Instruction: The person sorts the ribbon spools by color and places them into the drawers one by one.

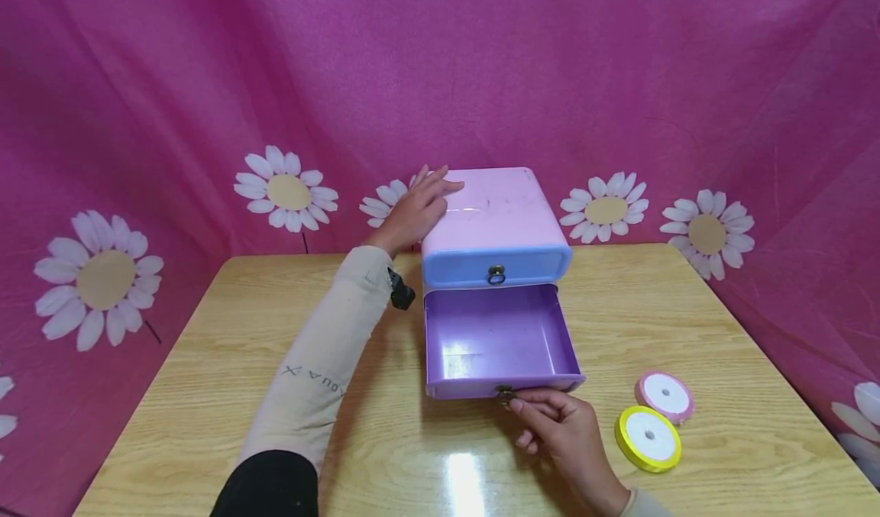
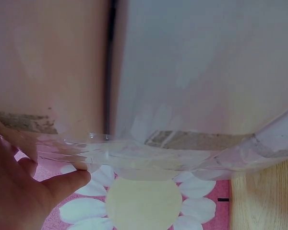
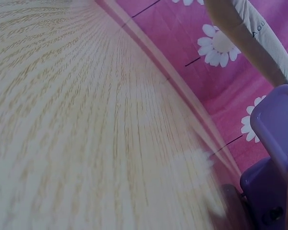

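Note:
A small drawer unit [image 1: 495, 204] with a pink top stands toward the back of the table. Its upper drawer [image 1: 454, 269], blue-fronted, is closed. Below it, the purple lower drawer [image 1: 481, 341] is pulled far out, and nothing lies inside. My right hand [image 1: 567, 433] pinches the ring pull [image 1: 506, 395] on the purple drawer's front between thumb and fingers. My left hand [image 1: 415, 211] rests on the unit's top left edge with its fingers extended. In the left wrist view the left hand [image 2: 24, 196] touches the unit's side; the right wrist view catches the purple drawer [image 3: 273, 124] at the right edge.
To the right of the drawer lie two ribbon rolls, a pink one [image 1: 665, 396] and a yellow one [image 1: 649, 438], close together. The wood-grain table [image 1: 330, 425] ends at a pink curtain [image 1: 481, 66] printed with white daisies.

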Action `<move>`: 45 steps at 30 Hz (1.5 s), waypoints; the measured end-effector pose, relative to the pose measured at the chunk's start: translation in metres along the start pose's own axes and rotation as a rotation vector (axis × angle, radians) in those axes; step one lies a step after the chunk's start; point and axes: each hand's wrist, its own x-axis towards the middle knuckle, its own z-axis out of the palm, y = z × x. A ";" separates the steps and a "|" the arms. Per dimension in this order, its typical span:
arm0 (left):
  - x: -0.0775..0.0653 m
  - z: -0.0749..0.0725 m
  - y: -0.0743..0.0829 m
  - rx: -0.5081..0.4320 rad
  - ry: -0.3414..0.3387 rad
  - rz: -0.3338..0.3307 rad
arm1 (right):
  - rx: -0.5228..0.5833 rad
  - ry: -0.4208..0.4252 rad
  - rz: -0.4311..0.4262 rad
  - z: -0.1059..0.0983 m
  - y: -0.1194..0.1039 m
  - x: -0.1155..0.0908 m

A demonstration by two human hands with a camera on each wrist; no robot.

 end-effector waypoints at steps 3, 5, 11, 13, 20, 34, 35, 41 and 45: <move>0.000 0.000 0.000 0.001 0.000 0.001 | 0.015 -0.021 -0.023 -0.001 0.000 -0.001; 0.000 0.000 0.000 0.003 0.001 -0.001 | 0.021 -0.027 -0.024 -0.002 -0.001 -0.001; 0.000 0.000 0.000 0.003 -0.001 -0.005 | 0.013 -0.016 0.014 -0.005 -0.002 -0.001; 0.000 0.000 0.001 -0.002 -0.001 -0.004 | 0.013 -0.014 0.026 -0.007 -0.003 -0.002; 0.000 0.000 0.001 -0.003 -0.003 -0.004 | 0.040 0.049 0.090 -0.017 -0.009 -0.007; -0.001 -0.001 0.002 -0.008 -0.004 -0.009 | -0.051 0.184 0.089 -0.056 -0.016 -0.010; -0.001 -0.001 0.002 -0.012 -0.003 -0.008 | -0.051 0.186 0.082 -0.060 -0.017 -0.011; -0.001 -0.001 0.003 -0.013 -0.005 -0.015 | -0.075 0.191 -0.003 -0.085 -0.021 -0.010; -0.002 -0.001 0.003 -0.012 -0.009 -0.019 | -0.081 0.225 -0.016 -0.101 -0.024 -0.010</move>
